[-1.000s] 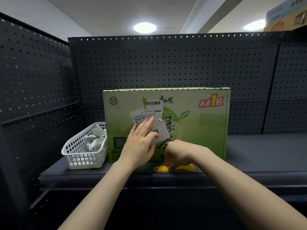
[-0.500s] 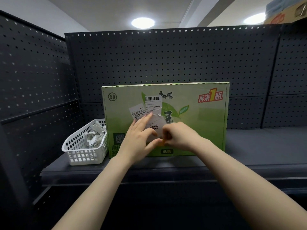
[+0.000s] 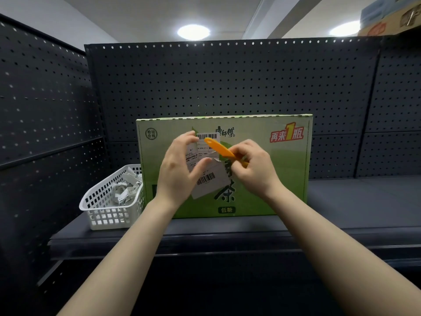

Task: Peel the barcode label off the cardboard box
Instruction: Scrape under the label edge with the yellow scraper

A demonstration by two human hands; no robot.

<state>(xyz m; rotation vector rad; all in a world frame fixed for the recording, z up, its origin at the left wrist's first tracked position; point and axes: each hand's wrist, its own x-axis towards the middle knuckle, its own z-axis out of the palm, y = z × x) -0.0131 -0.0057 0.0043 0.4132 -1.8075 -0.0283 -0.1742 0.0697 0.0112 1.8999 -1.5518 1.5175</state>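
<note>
Box: green cardboard box (image 3: 262, 179) upright on the dark shelf (image 3: 341, 201), printed face toward the camera; likely stiff enough to press against, though its weight cannot be judged.
Top label: white barcode label (image 3: 208, 142) high on the box face, just left of centre; thin paper, light, probably quick to tear if pulled fast.
Other labels: one with small print (image 3: 192, 157) partly behind the left fingers, one larger with a barcode (image 3: 209, 181) lower down and tilted; lower edge looks lifted, hard to be sure.
Label count: three visible on the box face, overlapping at their edges.
Scraper: one orange plastic scraper (image 3: 218, 149), tip over the top label's barcode, blade slanting down to the right.
Right hand: right hand (image 3: 255, 169) pinched shut around the scraper's handle end.
Left hand: left hand (image 3: 180, 167) curled in a loose C, fingertips near the top label's left edge and thumb over the middle label; parted, clamped on nothing that can be made out.
Where to take hold: best at a corner or edge once raised by the scraper, then a slow, low pull close to the cardboard; judged, not seen.
Risk: thin paper splitting and leaving scraps; printed skin of the box may lift too.
Basket: one white plastic basket (image 3: 95, 215) left of the box, touching or just beside it, holding crumpled white paper scraps (image 3: 125, 190), too many and too tangled to count.
Hands: two, both bare.
</note>
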